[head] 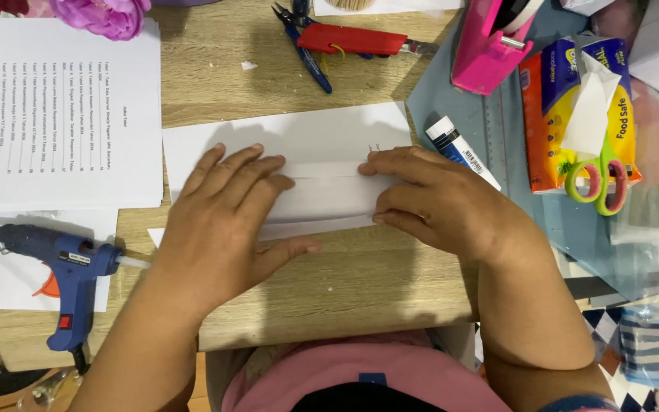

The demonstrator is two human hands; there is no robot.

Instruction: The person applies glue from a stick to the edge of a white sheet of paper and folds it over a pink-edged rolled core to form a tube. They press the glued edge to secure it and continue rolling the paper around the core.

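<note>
White folded paper (322,194) lies flat on the wooden worktop (345,282), near the middle of the scene, with both of the person's hands pressing on it. Left hand (219,229) rests palm down on the paper's left part, fingers (249,179) spread slightly apart and flat, thumb stretched along the near edge. Right hand (440,202) presses the right end, fingers close together and pointing left along a fold line. Neither hand is clamped around anything; both only press down.

The sheet looks thin, light and limp, likely to crease easily and to slide on the smooth wood unless held down. It seems best taken by an edge or corner, pinched lightly, or kept flat under the palms.

Just beside the right hand, on the far side, lies a glue stick (461,151). Far left is a printed sheet (55,107); near left, a blue glue gun (62,267). On the right are green-and-pink scissors (598,179) on a tissue pack (577,91), and a pink tape dispenser (490,46) beyond.
</note>
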